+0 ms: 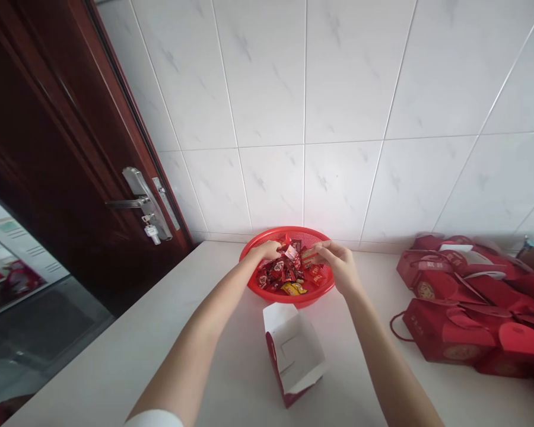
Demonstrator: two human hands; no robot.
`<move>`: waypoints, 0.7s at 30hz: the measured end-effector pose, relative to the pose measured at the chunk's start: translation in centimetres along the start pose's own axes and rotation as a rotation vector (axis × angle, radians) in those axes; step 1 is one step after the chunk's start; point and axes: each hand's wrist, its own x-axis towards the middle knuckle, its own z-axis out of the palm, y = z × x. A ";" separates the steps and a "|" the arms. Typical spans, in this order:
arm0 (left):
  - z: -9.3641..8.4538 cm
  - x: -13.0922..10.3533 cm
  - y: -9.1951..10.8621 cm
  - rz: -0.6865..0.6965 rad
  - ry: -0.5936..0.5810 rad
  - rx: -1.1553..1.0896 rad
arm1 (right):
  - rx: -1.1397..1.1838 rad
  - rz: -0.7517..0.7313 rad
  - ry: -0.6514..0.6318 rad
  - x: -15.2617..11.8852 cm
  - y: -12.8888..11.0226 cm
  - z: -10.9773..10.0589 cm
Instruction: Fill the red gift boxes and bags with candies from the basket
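A red perforated plastic basket (293,300) stands against the wall and holds a heap of wrapped candies (278,273), mostly red, with a yellow one (293,289) near the front. My left hand (268,250) reaches into its left side, fingers curled down among the wrappers; whatever they grip is hidden. At the right side, my right hand (339,264) pinches a pale gold wrapped candy (309,256) between thumb and fingers. In front of the basket, between my forearms, sits a small carton (293,350), red outside and white inside, with its top open and no candy visible in it.
Several red gift boxes (454,332) with cord handles are grouped on the right of the white tabletop (160,338). A tiled wall (271,190) borders the back. To the left stands a dark wooden door (71,118) with keys (152,231) hanging from its lock.
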 end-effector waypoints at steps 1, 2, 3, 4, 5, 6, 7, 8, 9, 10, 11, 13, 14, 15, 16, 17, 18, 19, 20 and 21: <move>0.3 0.5 0.0 -0.015 -0.021 0.003 | 0.020 0.011 0.031 0.3 0.4 -0.1; 0.6 0.8 0.0 -0.031 -0.047 0.000 | 0.032 0.017 0.059 0.6 0.9 -0.2; 0.8 1.0 0.0 -0.046 -0.071 -0.008 | 0.038 0.019 0.083 0.9 1.3 -0.3; 1.0 1.2 0.0 -0.057 -0.086 -0.019 | 0.042 0.020 0.104 1.2 1.8 -0.4; 1.2 1.2 -0.1 -0.067 -0.099 -0.035 | 0.047 0.022 0.122 1.4 2.2 -0.5; 1.3 1.1 -0.2 -0.076 -0.114 -0.055 | 0.052 0.024 0.136 1.6 2.7 -0.6; 1.4 1.0 -0.3 -0.083 -0.129 -0.080 | 0.055 0.025 0.143 1.7 3.0 -0.6; 1.5 0.9 -0.4 -0.090 -0.145 -0.110 | 0.056 0.026 0.143 1.8 3.4 -0.6; 1.5 0.8 -0.4 -0.093 -0.158 -0.145 | 0.056 0.026 0.138 1.9 3.6 -0.7; 1.5 0.7 -0.5 -0.091 -0.163 -0.184 | 0.055 0.026 0.130 1.9 3.8 -0.7; 1.3 0.6 -0.4 -0.082 -0.157 -0.228 | 0.054 0.027 0.122 1.9 3.9 -0.7; 0.9 0.5 -0.2 -0.043 -0.112 -0.325 | 0.053 0.029 0.113 1.9 4.0 -0.8; 0.5 0.4 0.0 -0.013 -0.071 -0.379 | 0.053 0.030 0.113 2.0 4.1 -0.9; 0.1 0.2 0.3 0.021 -0.019 -0.435 | 0.054 0.032 0.115 2.0 4.1 -1.0; -0.3 0.0 0.7 0.055 0.037 -0.490 | 0.054 0.035 0.117 2.0 4.1 -1.0; -0.6 -0.3 1.1 0.090 0.092 -0.542 | 0.052 0.039 0.117 2.1 4.1 -1.1; -0.9 -0.7 1.6 0.122 0.143 -0.588 | 0.048 0.045 0.116 2.1 4.1 -1.1; -1.1 -1.1 2.3 0.152 0.183 -0.626 | 0.042 0.052 0.110 2.1 4.0 -1.0; -1.2 -1.6 3.0 0.185 0.215 -0.660 | 0.036 0.059 0.102 2.0 4.0 -1.0; -1.1 -2.1 3.7 0.221 0.242 -0.692 | 0.024 0.064 0.086 2.0 3.9 -0.9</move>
